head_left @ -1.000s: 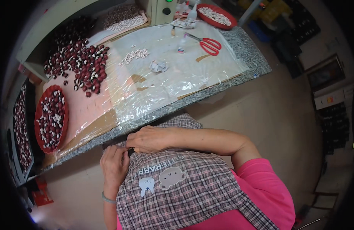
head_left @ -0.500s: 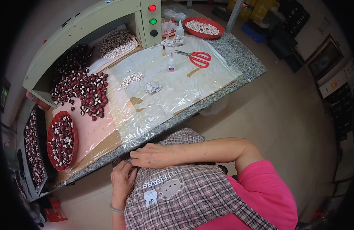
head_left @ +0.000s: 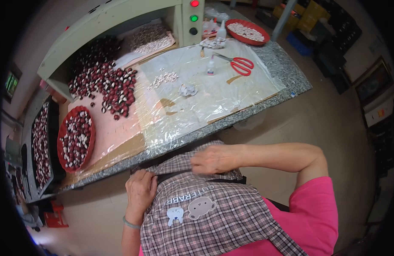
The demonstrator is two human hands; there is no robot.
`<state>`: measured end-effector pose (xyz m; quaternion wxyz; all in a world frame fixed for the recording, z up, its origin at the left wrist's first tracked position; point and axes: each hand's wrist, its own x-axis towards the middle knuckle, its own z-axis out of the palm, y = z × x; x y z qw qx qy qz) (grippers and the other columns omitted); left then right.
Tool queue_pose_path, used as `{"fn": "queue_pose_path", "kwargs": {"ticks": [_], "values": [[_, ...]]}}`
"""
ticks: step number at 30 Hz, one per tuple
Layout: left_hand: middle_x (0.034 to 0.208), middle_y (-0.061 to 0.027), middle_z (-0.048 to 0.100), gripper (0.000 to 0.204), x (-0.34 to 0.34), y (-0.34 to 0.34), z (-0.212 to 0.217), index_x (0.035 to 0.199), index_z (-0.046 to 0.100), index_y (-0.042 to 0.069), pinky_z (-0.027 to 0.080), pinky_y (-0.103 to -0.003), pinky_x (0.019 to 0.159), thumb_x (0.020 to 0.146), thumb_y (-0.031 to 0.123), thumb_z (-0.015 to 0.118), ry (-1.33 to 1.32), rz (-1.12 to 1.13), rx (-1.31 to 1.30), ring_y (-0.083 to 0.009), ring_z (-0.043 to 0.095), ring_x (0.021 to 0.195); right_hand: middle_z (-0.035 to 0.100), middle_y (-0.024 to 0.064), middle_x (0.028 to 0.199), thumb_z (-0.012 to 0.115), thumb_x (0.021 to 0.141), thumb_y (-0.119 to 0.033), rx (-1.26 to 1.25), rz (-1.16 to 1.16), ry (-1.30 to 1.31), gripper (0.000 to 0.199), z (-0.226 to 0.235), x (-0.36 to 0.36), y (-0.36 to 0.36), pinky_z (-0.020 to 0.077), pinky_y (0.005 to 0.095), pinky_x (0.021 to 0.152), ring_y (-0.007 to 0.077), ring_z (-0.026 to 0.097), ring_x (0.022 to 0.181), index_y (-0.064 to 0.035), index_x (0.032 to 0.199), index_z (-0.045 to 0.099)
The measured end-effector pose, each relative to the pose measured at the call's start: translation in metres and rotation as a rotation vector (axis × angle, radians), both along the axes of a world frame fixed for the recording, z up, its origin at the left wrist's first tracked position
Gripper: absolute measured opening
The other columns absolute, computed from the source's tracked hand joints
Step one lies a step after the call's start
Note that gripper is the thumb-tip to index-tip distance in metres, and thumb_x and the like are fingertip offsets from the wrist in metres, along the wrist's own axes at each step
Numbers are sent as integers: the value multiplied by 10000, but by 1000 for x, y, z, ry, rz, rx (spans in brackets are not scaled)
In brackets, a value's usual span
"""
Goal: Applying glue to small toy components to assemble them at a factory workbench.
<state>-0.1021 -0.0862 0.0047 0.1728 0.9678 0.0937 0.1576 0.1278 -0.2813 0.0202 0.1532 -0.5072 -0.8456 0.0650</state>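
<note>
A plaid apron [head_left: 182, 230] with a bear and a rabbit on it covers my lap. My left hand [head_left: 140, 190] is closed, its fingers pinching the apron's cloth at the left side. My right hand [head_left: 216, 160] is curled low over the apron by the bench edge. Its fingertips are smeared by motion, and whatever they hold is hidden. Between the hands, a dark strip [head_left: 173, 175] shows along a fold in the cloth.
The granite bench [head_left: 286, 72] holds dark red and white beads [head_left: 120, 91], a red basket [head_left: 91, 145], a black tray [head_left: 56, 170], small white pieces [head_left: 163, 80], a crumpled wad [head_left: 188, 89], a glue bottle [head_left: 211, 67], red-handled scissors [head_left: 241, 66] and a machine [head_left: 49, 70].
My right hand has moved right, away from my left hand, along the apron. The dark strip between them now shows. The view has shifted, so the bench appears farther right and higher.
</note>
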Motion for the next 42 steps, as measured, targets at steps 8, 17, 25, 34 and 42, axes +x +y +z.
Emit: {"fn": "queue_pose_path", "kwargs": {"ticks": [8,17,25,34,42], "values": [[782,-109,562,117,19,-14,-8,885,624,59,506,-409,628,785,108,659,71,-213,-146,-302,615,743,508,73,824,530,786,-109,-157,-124,-162,94,21,-2,-39,528,340,611,221,604,769,-35,845,527],[739,-118,551,88,23,-8,12,854,613,29,477,-412,569,769,17,633,-106,-110,-63,-315,585,663,602,196,1017,570,887,-77,-270,-166,613,240,17,-60,17,515,423,774,372,621,903,29,1103,575],[751,-102,570,99,25,4,20,864,611,30,485,-399,581,778,33,661,-119,-90,-43,-304,605,688,571,224,1242,480,895,-67,-603,-82,383,381,16,-65,30,490,401,943,353,584,1116,61,1252,516],[759,-113,582,89,25,2,23,854,618,24,489,-405,596,778,44,661,-78,-90,-165,-321,609,691,604,208,1120,482,837,-5,-563,-178,339,354,15,-77,38,508,406,896,334,622,1022,41,1180,553],[762,-125,579,67,31,-7,14,851,625,21,494,-416,621,795,55,640,-19,-107,-73,-333,608,707,662,151,1069,386,915,-108,-561,-229,126,276,-63,-80,82,507,361,831,247,656,959,-50,1116,566]]}}
